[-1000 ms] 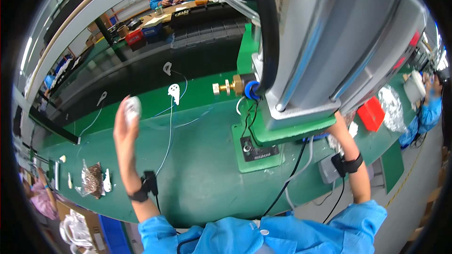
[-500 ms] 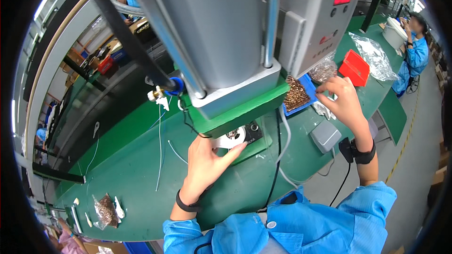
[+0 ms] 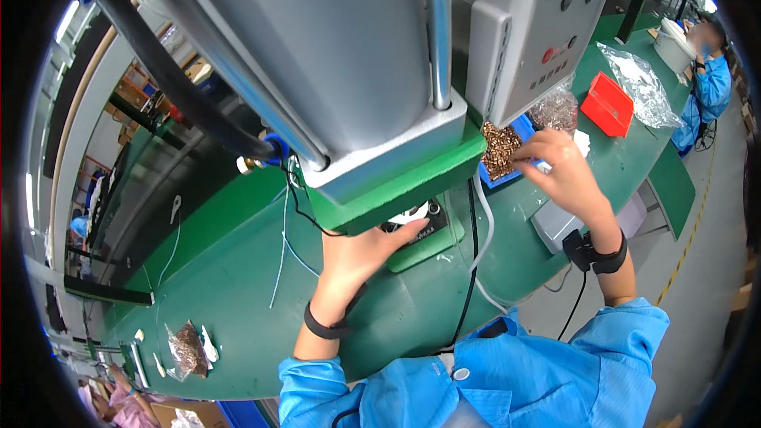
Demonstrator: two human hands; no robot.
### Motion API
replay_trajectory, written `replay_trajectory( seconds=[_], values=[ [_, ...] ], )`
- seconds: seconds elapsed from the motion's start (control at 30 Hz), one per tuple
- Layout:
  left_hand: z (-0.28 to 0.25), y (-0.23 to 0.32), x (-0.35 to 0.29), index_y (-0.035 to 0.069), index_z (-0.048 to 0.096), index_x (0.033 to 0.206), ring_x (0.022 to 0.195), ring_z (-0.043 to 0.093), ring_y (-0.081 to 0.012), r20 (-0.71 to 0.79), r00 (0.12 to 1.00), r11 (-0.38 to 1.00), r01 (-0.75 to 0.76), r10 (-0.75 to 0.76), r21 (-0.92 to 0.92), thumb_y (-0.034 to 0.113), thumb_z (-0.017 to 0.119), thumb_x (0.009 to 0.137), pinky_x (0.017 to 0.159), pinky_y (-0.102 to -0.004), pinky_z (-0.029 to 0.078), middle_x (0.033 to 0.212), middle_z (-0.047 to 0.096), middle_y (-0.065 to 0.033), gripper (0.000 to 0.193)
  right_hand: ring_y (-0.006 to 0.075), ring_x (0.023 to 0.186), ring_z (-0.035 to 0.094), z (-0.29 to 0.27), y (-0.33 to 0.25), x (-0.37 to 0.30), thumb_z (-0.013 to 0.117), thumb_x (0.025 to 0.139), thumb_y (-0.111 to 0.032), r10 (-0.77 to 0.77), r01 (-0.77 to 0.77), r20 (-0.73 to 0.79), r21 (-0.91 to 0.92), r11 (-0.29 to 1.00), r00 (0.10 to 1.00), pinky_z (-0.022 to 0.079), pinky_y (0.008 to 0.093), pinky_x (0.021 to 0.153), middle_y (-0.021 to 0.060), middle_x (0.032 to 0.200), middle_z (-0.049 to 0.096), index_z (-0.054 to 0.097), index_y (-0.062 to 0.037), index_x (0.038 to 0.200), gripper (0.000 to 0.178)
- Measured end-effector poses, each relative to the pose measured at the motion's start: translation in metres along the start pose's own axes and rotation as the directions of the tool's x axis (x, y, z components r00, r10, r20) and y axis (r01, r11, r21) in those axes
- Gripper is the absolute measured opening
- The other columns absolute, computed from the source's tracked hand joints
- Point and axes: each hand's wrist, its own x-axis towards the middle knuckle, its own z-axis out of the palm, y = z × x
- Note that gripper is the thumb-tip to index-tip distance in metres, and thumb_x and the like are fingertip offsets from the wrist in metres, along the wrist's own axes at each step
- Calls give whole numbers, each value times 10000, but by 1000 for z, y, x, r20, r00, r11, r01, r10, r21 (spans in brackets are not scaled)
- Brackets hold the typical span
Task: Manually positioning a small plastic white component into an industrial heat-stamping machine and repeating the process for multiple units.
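Note:
My left hand (image 3: 366, 247) reaches under the green head of the grey press machine (image 3: 380, 71) and rests on a white round part (image 3: 412, 214) lying on the black fixture (image 3: 432, 218). My right hand (image 3: 559, 170) hovers over a blue tray (image 3: 507, 166) filled with small brass parts (image 3: 499, 147), fingers pinched at the pile; whether it holds one is hidden. Both wrists wear black straps.
A clear bag of brass parts (image 3: 555, 111), a red box (image 3: 606, 103) and a crumpled plastic bag (image 3: 642, 83) lie to the right. A grey box (image 3: 559, 226) sits at the bench edge. Another bag of parts (image 3: 189, 349) lies far left. A person in blue (image 3: 709, 79) works beyond.
My view has swung right and closer to the press. My left hand stays at the fixture with the white part; my right hand has settled into the brass parts tray.

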Motion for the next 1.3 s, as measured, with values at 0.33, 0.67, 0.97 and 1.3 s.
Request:
replay_trajectory(
  seconds=[0.33, 0.67, 0.97, 1.3],
  values=[
    [9, 6, -10, 34, 644, 982, 676, 624, -171, -139, 988, 981, -40, 68, 191, 278, 788, 585, 631, -279, 476, 763, 659, -77, 488, 282, 768, 531, 33, -31, 21, 612, 726, -101, -187, 168, 29, 323, 931, 982, 432, 378, 700, 117, 759, 564, 636, -4, 829, 143],
    [3, -3, -3, 54, 635, 971, 666, 621, -178, -49, 993, 983, -98, 107, 157, 276, 799, 572, 583, -269, 471, 810, 649, -77, 486, 327, 880, 544, 53, -62, 36, 650, 749, -136, -177, 125, 43, 548, 827, 983, 442, 401, 766, 130, 908, 588, 647, -41, 896, 176],
    [6, -9, -7, 88, 644, 931, 650, 620, -250, -70, 997, 997, -36, 41, 73, 329, 768, 612, 571, -340, 474, 752, 644, -82, 419, 400, 949, 511, 66, -68, 41, 544, 810, -166, -288, 179, 222, 408, 895, 932, 416, 458, 825, 188, 1026, 557, 555, -59, 1098, 307],
    [10, -13, -8, 37, 632, 800, 563, 603, -311, -142, 984, 991, -97, 109, 91, 397, 735, 644, 509, -382, 473, 614, 612, -122, 406, 341, 850, 562, 83, -67, 31, 593, 784, -87, -146, 64, 125, 504, 861, 981, 446, 385, 770, 164, 907, 605, 626, -29, 966, 194]
  ],
)
